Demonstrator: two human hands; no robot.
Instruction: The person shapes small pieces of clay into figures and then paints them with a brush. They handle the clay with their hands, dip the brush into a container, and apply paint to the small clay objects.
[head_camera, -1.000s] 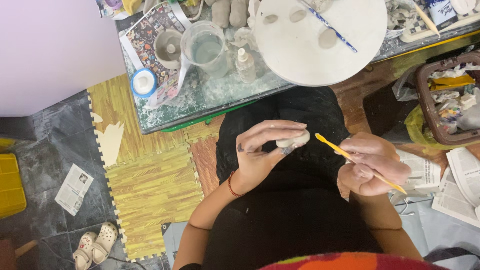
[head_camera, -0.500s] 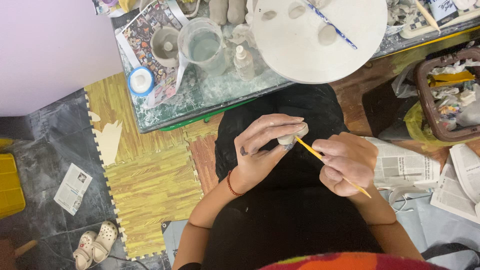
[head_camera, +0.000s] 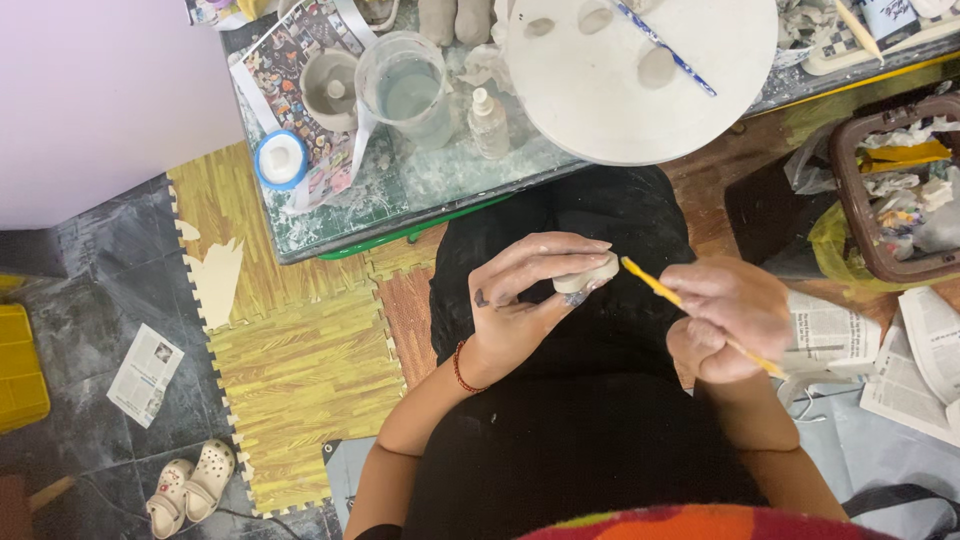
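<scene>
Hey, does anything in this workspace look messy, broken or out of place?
Yes. The foam floor mat has a light piece torn loose at its left edge, and a newspaper scrap lies on the dark floor. The glass table is smeared with dried clay. The left hand holds its clay piece securely.

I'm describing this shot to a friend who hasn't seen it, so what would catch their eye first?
First, the two hands over the dark lap: the left hand pinches a small pale clay piece while the right hand points a thin yellow tool at it. Above them, a big round white board sits on the messy glass table, beside a clear jug of cloudy water.
</scene>
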